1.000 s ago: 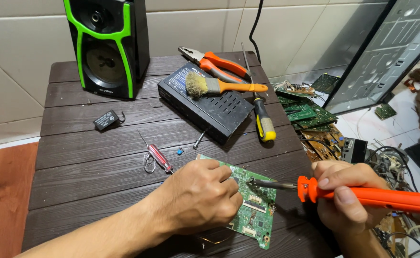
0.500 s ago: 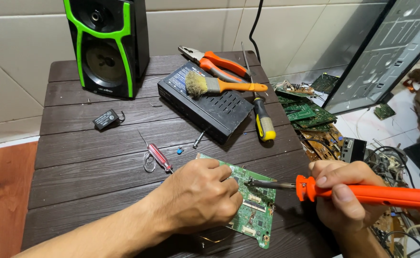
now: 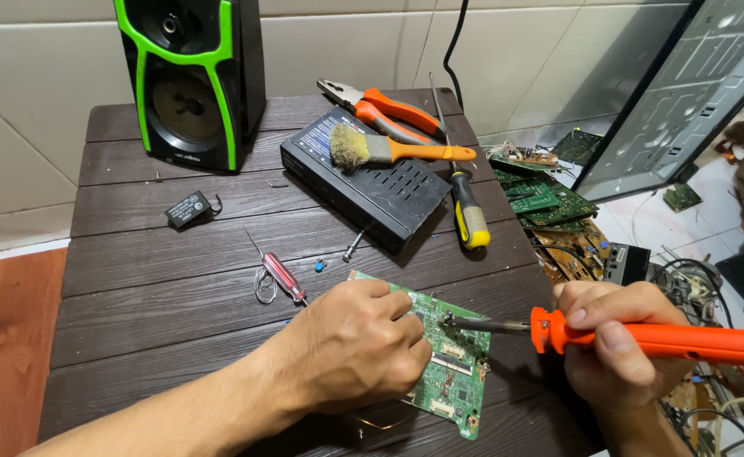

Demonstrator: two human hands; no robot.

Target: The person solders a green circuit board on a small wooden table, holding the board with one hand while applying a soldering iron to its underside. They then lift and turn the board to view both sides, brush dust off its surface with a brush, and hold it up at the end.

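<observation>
A green circuit board (image 3: 452, 372) lies near the front edge of a dark table (image 3: 135, 296) — the left hand (image 3: 355, 347) curls closed on it, pressing it down; the right hand (image 3: 617, 355) grips an orange soldering iron (image 3: 643, 337), tip touching the board — a black box (image 3: 372, 178) sits behind

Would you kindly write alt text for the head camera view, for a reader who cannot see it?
A person's right hand holds an orange soldering iron with its tip on a green circuit board, which the left hand steadies on a dark wooden table. Behind lie a black set-top box, a brush, pliers and a speaker.
</observation>
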